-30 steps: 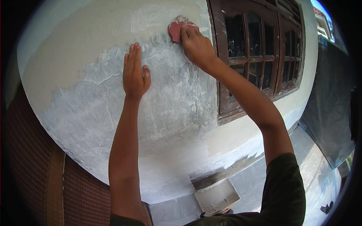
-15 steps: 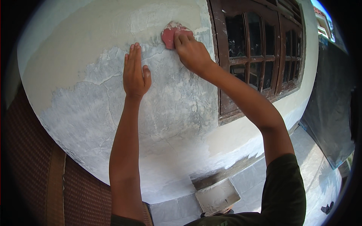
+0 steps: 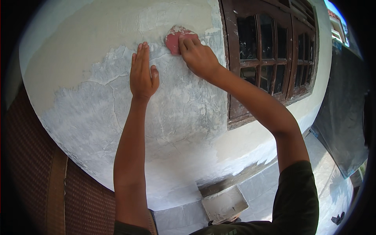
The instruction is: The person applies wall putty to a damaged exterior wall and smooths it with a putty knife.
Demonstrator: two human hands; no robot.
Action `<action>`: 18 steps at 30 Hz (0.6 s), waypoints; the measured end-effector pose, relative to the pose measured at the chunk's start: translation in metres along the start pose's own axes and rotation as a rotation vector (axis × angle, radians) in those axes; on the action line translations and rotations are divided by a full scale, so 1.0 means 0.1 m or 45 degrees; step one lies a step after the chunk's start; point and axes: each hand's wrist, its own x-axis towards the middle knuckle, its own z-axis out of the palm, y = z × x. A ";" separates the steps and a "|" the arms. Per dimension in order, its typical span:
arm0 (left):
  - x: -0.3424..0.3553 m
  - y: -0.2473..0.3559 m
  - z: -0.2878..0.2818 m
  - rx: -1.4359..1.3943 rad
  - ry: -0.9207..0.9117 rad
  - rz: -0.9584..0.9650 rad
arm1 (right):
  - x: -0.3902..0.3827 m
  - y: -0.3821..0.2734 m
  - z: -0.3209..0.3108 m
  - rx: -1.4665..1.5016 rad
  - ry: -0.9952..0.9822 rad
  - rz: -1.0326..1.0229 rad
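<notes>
1. On the tiled floor (image 3: 329, 184) at the foot of the wall lies a square tray (image 3: 224, 204), its inside coated with pale grey plaster; how much is in it cannot be told.
2. The right hand (image 3: 197, 56) presses a red sanding pad (image 3: 173, 39) against the wall (image 3: 78, 58). The fingers (image 3: 188, 41) lie across the pad's right half and hold it to the surface, with the pad's left and upper edges showing beyond them.
3. The left hand (image 3: 143, 74) lies flat on the wall, fingers straight and together, thumb out to the right. It is released, grasping nothing.
4. The pad sits just above and to the right of the left fingertips, near them but apart.
5. The pad rests where rough grey-white filler (image 3: 117, 117) meets smoother cream paint above.
6. Close on the pad's right runs the dark wooden window frame (image 3: 231, 62), its panes (image 3: 270, 43) divided by bars.
7. To the left and above, the wall spreads broad and bare; lower left, a brown woven panel (image 3: 35, 176) borders it.
8. Far right hangs a dark sheet (image 3: 344, 117) along the floor's edge.
</notes>
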 end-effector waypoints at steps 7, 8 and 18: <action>0.03 0.02 0.03 0.001 0.016 0.011 | 0.34 0.50 -0.32 0.030 0.278 0.179; 0.03 0.04 0.05 0.009 0.014 0.012 | 0.37 0.65 -0.27 0.023 0.274 0.179; 0.01 0.00 -0.02 0.025 0.015 0.018 | -0.08 0.10 -0.21 0.135 0.129 0.035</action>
